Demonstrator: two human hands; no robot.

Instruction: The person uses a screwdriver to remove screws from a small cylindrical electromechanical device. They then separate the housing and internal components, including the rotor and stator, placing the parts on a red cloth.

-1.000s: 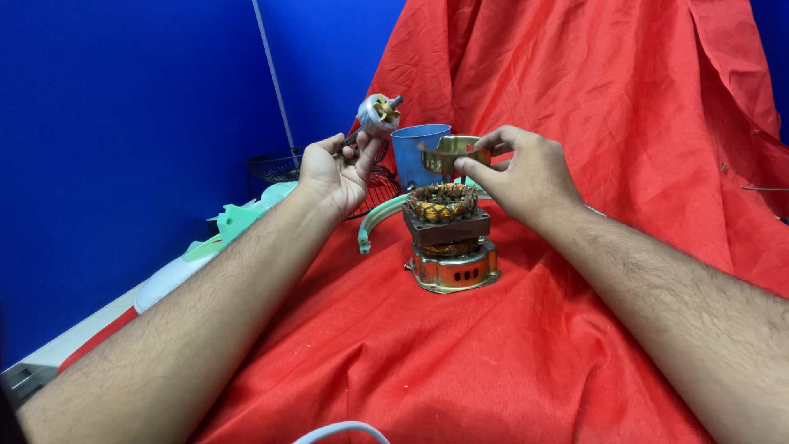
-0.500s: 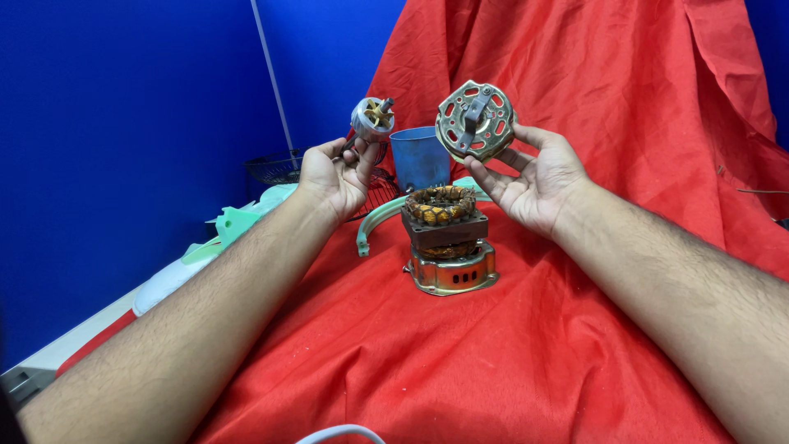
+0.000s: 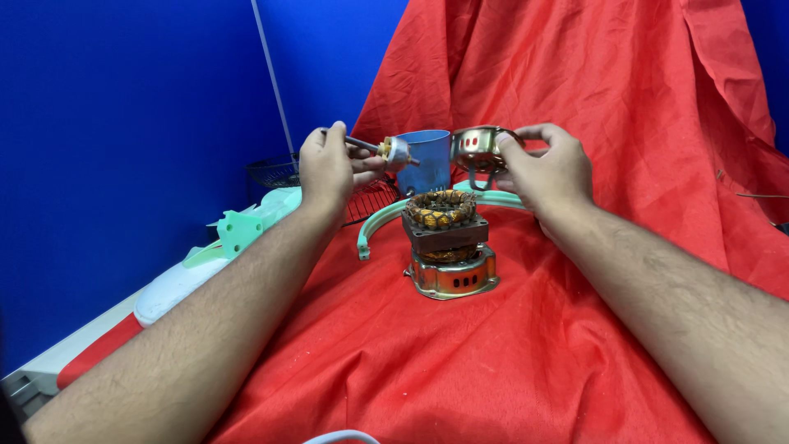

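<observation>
The left hand (image 3: 329, 168) is up in the air and pinches a small rotor (image 3: 393, 150) by its thin metal shaft, with the shaft lying sideways. The right hand (image 3: 546, 173) is up beside it, fingers curled around a round metal motor cover (image 3: 477, 146), and the rotor and the cover are close but not touching. Below both hands, the rest of the motor, a stator (image 3: 446, 220) with copper wire coils, sits on the red cloth (image 3: 493, 362), with a green plastic ring (image 3: 374, 226) and a blue cup (image 3: 427, 160) behind it.
</observation>
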